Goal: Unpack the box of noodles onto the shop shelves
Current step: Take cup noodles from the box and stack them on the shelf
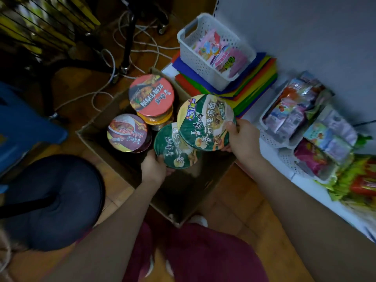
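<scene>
The unpacking looks to be in its early or middle part. A brown cardboard box point(101, 115) stands open on the floor beside the low white shop shelf point(325, 200), and noodle bowls are in it. The left hand point(153, 167) grips the near edge of a round green-lidded noodle bowl point(175, 147), fingers curled under its rim, low over the box's middle. The right hand point(242, 139) clamps a second green-lidded noodle bowl point(205, 122) at its right edge, thumb on the lid. This bowl is tilted and held higher, over the side of the box nearest the shelf, its lid overlapping the first one.

Two more stacks sit at the far end of the box. A red-lidded bowl point(151, 95) rests on an orange-rimmed bowl point(154, 119), and a dark maroon-lidded bowl point(128, 132) stands beside them (something may lie under it, but that is too dark to tell). The near half of the box looks bare and shadowed.

No noodle bowl shows on the shelf, which holds white perforated baskets point(203, 64) of snack packets and a pile of coloured sheets point(258, 78). By my reading, both green bowls have yet to be shelved, and at least three more are left after them.
</scene>
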The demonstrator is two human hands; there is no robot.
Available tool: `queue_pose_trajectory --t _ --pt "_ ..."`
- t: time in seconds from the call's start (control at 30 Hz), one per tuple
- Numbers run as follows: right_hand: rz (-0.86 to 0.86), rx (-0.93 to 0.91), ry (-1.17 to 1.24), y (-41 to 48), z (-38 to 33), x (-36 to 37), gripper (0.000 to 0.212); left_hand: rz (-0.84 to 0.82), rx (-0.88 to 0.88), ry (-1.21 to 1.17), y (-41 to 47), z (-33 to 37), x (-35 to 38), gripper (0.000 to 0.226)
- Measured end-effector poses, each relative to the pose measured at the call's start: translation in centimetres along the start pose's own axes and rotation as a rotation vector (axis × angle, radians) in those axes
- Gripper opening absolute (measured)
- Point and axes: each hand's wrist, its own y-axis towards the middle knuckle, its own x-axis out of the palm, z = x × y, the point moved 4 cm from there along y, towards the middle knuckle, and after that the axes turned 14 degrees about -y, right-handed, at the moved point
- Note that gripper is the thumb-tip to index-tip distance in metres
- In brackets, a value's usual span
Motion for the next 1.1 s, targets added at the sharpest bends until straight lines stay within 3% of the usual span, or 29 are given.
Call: queue_pose_trajectory --t 0.53,0.83,0.97,1.1 --pt "0.229 -0.114 -0.051 -11.9 -11.7 -27.0 0.028 -0.057 0.193 0.252 -22.1 23.8 -9.4 0.03" --pt "0.498 0.002 0.017 -24.5 -15.3 -39.1 0.041 -0.148 0.467 0.535 -31.7 35.5 -16.0 0.027" --pt "0.622 0.111 0.027 -30.5 -13.7 -44.9 0.034 -0.233 0.608 0.639 -36.4 40.3 -15.4 0.023" --pt "0.738 0.233 -0.002 -36.5 -10.9 -50.2 0.042 -0.372 0.769 0.714 -42.4 43.4 -12.0 0.023"
